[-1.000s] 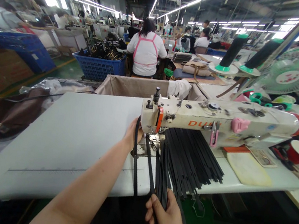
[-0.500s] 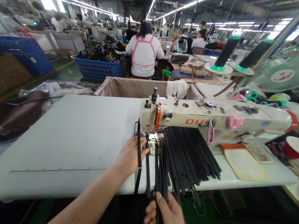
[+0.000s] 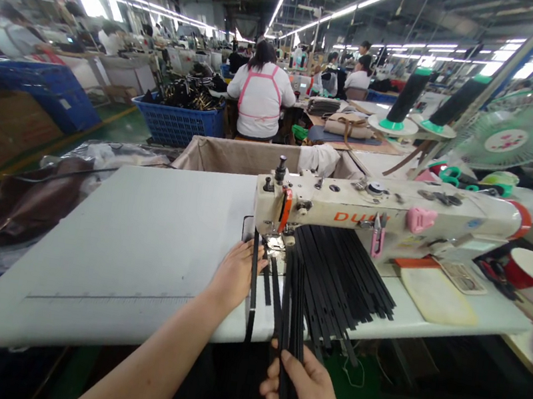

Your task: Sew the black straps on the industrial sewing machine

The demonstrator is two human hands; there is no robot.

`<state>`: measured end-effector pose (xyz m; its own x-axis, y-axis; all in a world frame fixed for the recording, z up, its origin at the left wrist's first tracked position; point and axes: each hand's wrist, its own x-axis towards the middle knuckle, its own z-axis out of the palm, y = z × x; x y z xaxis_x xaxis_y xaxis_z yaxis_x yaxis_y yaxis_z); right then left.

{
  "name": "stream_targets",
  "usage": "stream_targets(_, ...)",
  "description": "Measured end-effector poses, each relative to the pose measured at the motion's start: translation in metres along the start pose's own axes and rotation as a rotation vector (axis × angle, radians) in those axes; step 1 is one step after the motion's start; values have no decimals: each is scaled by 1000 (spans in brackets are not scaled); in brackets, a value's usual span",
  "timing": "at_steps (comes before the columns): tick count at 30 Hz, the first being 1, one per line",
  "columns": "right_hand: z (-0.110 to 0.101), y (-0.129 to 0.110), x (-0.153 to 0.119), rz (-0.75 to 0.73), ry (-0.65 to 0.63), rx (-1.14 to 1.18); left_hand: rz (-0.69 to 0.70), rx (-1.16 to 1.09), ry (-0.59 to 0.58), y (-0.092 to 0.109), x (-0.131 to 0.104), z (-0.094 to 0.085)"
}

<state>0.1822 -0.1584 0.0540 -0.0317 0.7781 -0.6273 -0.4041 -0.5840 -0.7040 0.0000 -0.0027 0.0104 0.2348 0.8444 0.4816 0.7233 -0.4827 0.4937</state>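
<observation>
A white sewing machine (image 3: 357,204) stands on the pale table. My left hand (image 3: 234,275) lies beside its presser foot (image 3: 276,241), fingers and thumb closed on a narrow black strap (image 3: 266,287) that runs under the foot. Another dark strip (image 3: 252,292) hangs down across the fingers of this hand. Below the table's front edge, my right hand (image 3: 301,380) is wrapped round a bundle of black straps (image 3: 295,319), thumb on top. Many more black straps (image 3: 339,278) lie fanned out under the machine arm.
Pink-handled thread snips (image 3: 379,236) sit on the machine's front. Behind are thread cones (image 3: 407,97) and a green fan (image 3: 524,132). A fabric-lined bin (image 3: 233,157) adjoins the table's far edge. A co-worker in a pink-strapped apron (image 3: 261,97) sits beyond, beside a blue basket (image 3: 177,123).
The strap at the presser foot has slid away from me; its near end now lies farther up the table. My left hand stays by the foot, and my right still grips the bundle.
</observation>
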Motion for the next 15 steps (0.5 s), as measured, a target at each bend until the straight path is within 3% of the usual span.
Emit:
stream_targets(6,-9,16,9,-18,-30,-95,16,18,15,-1,0,2)
stream_targets(15,-7,3,2,-20,-64,-123,27,37,13,-1,0,1)
